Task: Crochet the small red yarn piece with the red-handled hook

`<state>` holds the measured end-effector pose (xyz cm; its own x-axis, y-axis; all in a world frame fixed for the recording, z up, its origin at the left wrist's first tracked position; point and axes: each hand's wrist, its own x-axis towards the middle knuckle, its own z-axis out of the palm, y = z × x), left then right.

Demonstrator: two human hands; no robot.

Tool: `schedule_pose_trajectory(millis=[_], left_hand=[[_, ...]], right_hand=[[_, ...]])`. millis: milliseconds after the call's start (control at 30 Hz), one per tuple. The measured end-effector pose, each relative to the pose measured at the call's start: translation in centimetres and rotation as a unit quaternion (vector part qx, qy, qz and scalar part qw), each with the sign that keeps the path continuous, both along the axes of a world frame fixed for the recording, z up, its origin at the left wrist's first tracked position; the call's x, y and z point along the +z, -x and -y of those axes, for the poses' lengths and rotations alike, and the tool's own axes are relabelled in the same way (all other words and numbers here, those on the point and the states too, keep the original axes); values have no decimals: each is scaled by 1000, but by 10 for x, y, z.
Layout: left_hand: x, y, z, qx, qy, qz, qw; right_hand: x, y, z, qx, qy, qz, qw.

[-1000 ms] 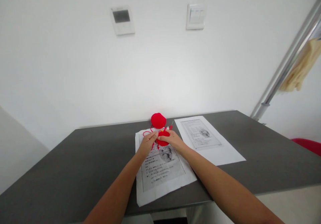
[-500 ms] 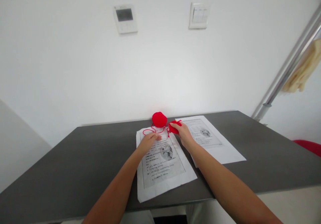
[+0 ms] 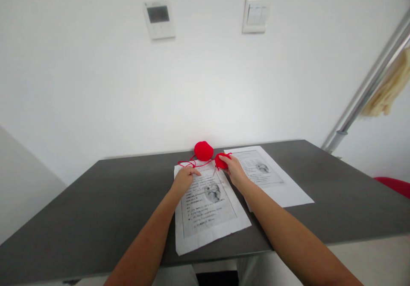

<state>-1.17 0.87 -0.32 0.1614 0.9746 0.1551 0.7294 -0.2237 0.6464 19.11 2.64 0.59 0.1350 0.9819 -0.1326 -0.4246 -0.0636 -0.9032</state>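
My right hand [image 3: 236, 169] is closed on a small red knitted or crocheted piece [image 3: 221, 161], fingers pressed against its right side. Below this piece a thin stick-like tool [image 3: 214, 171] pokes out over the paper; its kind is too small to make out. My left hand [image 3: 184, 181] rests over the left printed sheet [image 3: 208, 234], one finger stretched to the right. Loose red yarn [image 3: 202, 165] lies just above the left hand's knuckles and runs to the red piece. Behind it sits a red ball of yarn [image 3: 203, 151], near the wall.
A second printed sheet [image 3: 282, 194] lies to the right, partly under my right forearm. The dark grey table [image 3: 121, 209] meets a white wall [image 3: 205, 85] with a control panel [image 3: 160, 20] and a switch [image 3: 255, 16]. A metal pole [image 3: 365, 93] stands at right.
My left hand has drawn slightly left, away from the red piece, one finger now extended. The red piece has turned to show more of its face, and the yarn loop lies flatter.
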Motion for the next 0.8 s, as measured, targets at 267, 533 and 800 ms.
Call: schedule_pose_trajectory(millis=[267,533,800], left_hand=[[-2,1,-3,-25,0,-11,1000],[-5,1,-5,-45,-16,5,999],[-5,1,-5,-61,-20,-2,998]], right_hand=[[2,1,2,13,-14,-2,1000],[-2,1,0,16,-22,7,1000],[-3,2,0,17,-26,9,999]])
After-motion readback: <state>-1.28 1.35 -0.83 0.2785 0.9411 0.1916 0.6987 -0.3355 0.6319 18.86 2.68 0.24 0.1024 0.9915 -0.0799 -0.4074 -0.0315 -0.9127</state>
